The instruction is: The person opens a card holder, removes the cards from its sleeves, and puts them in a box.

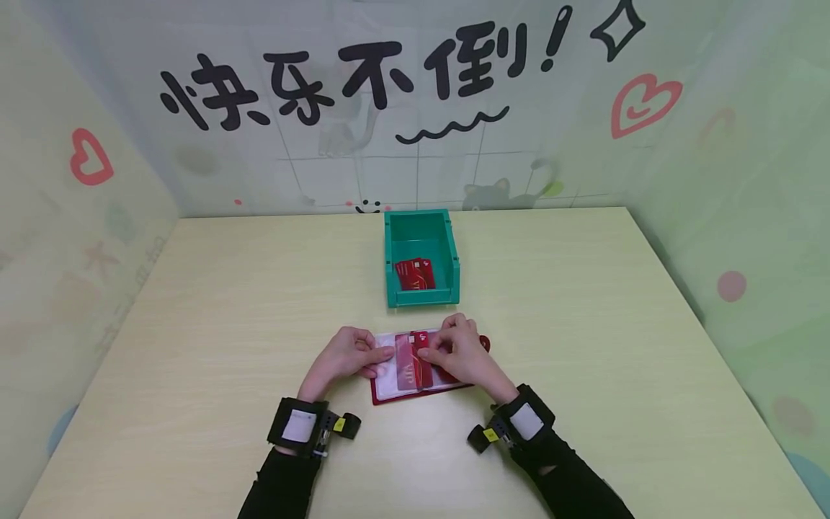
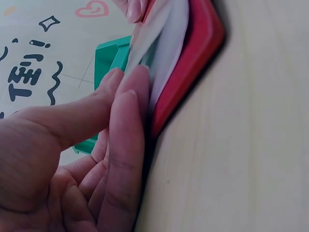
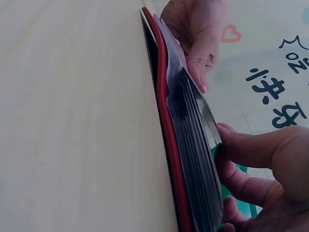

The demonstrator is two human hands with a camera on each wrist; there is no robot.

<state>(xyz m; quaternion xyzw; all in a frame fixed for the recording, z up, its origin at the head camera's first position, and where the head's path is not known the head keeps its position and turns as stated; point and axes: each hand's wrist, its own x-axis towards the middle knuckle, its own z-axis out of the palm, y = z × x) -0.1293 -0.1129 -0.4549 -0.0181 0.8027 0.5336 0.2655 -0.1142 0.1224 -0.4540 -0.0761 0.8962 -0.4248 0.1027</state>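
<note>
A card holder (image 1: 389, 389) lies spread on the table, with a red cover (image 2: 200, 53) and clear plastic pages (image 3: 193, 130). My left hand (image 1: 350, 355) pinches the left edge of a page, thumb on top and fingers beneath. My right hand (image 1: 459, 351) holds a red card (image 1: 423, 364) upright along its long side between thumb and fingers. The card overlaps the middle of the page, beside a pinkish sleeve (image 1: 405, 362). From the right wrist view, the pages stack above the cover and the thumb presses on the card's edge. The right part of the holder is partly hidden by my right hand.
Just beyond the holder stands a green bin (image 1: 424, 298) with several red cards (image 1: 415, 275) in it. The light wooden table (image 1: 227, 310) reaches a printed backdrop (image 1: 363, 166) at the back and on both sides.
</note>
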